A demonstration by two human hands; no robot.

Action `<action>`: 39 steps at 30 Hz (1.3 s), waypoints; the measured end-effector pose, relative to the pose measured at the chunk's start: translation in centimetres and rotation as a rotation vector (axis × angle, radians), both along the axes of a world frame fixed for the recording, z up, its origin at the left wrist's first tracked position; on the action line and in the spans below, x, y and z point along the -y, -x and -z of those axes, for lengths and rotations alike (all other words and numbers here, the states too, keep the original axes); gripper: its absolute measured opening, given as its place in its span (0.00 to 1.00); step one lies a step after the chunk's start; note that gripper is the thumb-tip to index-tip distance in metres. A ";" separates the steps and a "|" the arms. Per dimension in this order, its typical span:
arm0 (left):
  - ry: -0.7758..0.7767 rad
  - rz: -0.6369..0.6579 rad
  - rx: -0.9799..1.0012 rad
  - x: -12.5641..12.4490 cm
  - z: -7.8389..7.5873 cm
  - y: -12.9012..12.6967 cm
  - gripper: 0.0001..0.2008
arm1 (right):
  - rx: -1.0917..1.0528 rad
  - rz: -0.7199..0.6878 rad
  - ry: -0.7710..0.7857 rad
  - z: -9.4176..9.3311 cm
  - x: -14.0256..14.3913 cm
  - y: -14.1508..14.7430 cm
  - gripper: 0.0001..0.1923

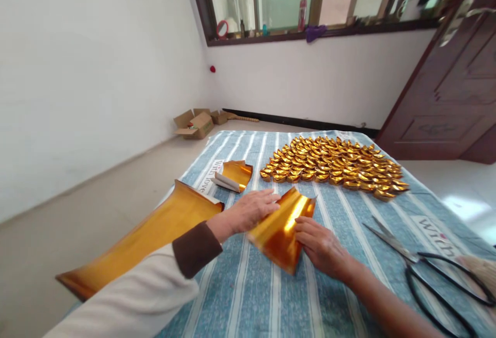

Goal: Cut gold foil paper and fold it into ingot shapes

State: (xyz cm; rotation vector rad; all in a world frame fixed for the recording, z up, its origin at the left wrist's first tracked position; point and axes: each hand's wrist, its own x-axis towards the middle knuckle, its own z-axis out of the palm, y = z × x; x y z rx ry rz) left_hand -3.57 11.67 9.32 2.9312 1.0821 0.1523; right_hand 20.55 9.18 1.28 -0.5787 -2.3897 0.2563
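A curved sheet of shiny gold foil paper [284, 232] is between my two hands, over the striped cloth. My left hand [251, 209] lies along its upper left edge, fingers closed on that edge. My right hand [320, 245] pinches the sheet's right side, thumb hidden behind the foil. Left of them, a long gold foil sheet [143, 237] lies under my left forearm. Beyond my left hand rests a smaller, partly rolled gold sheet [238, 172] with a pale underside. Many folded gold paper ingots [333, 162] stand massed at the far right of the table.
Black-handled scissors [414, 258] lie part-open to the right on the blue striped tablecloth [256, 286]. An open cardboard box [197, 123] sits on the floor beyond the table. A brown door [442, 95] stands at right, and bottles line the windowsill [263, 37].
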 end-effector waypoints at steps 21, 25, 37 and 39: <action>0.403 -0.038 0.480 7.3 3.1 -2.6 0.12 | -0.112 0.046 0.555 -0.6 1.0 -8.2 0.02; 0.522 -0.227 0.625 7.5 3.6 -2.9 0.16 | -0.249 0.066 0.683 -0.4 0.9 -8.2 0.06; 0.527 -0.595 0.548 5.7 3.9 -4.5 0.14 | -0.348 0.372 0.971 -1.0 1.0 -6.2 0.18; 0.488 -0.670 0.526 5.2 3.9 -5.0 0.13 | -0.334 0.522 0.895 -0.8 1.0 -5.5 0.24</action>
